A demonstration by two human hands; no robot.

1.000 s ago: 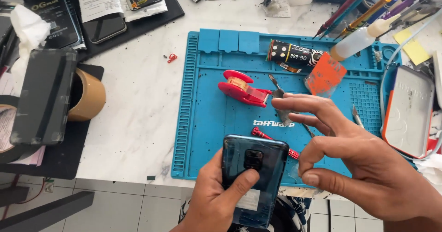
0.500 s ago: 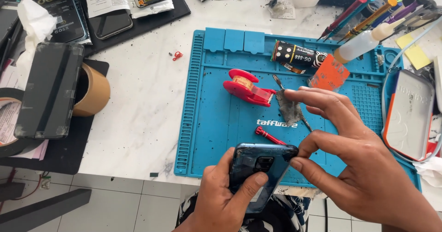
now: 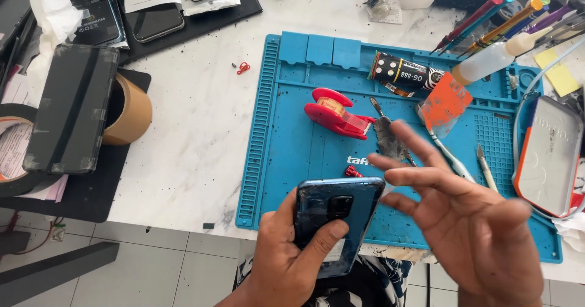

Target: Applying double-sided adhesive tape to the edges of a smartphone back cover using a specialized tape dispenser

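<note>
My left hand (image 3: 286,258) grips a dark blue smartphone (image 3: 334,212), back side up with its camera module showing, at the near edge of a blue work mat (image 3: 286,136). Just to the right of the phone my right hand (image 3: 469,221) hovers with its fingers spread and nothing in it. Beyond the phone on the mat lie a red tape dispenser (image 3: 335,113), a small red-handled tool (image 3: 352,171) and tweezers (image 3: 390,133).
On the mat's far side lie a black cylinder (image 3: 403,74), an orange scraper (image 3: 446,107) and a clear bottle (image 3: 490,60). Screwdrivers (image 3: 487,23) stand at the back right, a white and orange case (image 3: 548,154) at the right. A black box (image 3: 73,109) rests on a tape roll (image 3: 131,112) at the left.
My right hand has let go of the phone's edge and opened, fingers spread. The left hand has kept hold of the phone and turned it slightly.
</note>
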